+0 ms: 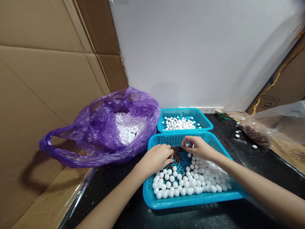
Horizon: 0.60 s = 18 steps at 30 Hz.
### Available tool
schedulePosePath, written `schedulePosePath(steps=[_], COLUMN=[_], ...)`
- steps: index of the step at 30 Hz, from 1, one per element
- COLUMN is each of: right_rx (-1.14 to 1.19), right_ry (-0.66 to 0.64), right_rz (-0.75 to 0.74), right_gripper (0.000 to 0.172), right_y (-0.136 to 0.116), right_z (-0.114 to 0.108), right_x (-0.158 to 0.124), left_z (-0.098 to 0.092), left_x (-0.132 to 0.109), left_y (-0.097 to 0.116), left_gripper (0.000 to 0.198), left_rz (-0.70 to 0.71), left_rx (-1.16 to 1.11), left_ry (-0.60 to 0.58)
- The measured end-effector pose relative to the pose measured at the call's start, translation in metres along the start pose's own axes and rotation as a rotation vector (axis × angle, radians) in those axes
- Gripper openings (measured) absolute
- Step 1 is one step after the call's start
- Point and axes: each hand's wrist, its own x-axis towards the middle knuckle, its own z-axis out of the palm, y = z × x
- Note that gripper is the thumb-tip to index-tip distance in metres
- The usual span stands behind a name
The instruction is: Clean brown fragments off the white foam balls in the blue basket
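Through my head camera I see both hands reaching into the nearer blue basket (190, 204). I have the left hand (159, 156) with fingers curled beside the brown bits (176, 155), and the right hand (197, 147) with thumb and forefinger bent together near the far wall; I can't tell whether either grips anything. White balls (202, 178) fill the basket's near and right parts, on the black counter (124, 194).
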Motion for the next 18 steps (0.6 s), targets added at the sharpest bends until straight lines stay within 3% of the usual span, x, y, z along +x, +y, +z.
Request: schedulePosePath(steps=[11,18], right_rx=[-0.139,-0.149], right_ry=[0.093,0.049], right_rz=[0.077,0.149], right_gripper=[0.017,0.016], right_y=[0.005,0.009], right_z=[-0.006,-0.008], right_x=[0.000,-0.003], left_z=[-0.005,-0.004], left_x=[-0.004,-0.003], left_y=[0.003,0.003], left_gripper=[0.007,0.009], left_rz=[0.000,-0.011], left_rx=[-0.053,-0.024], left_ry=[0.018,0.006])
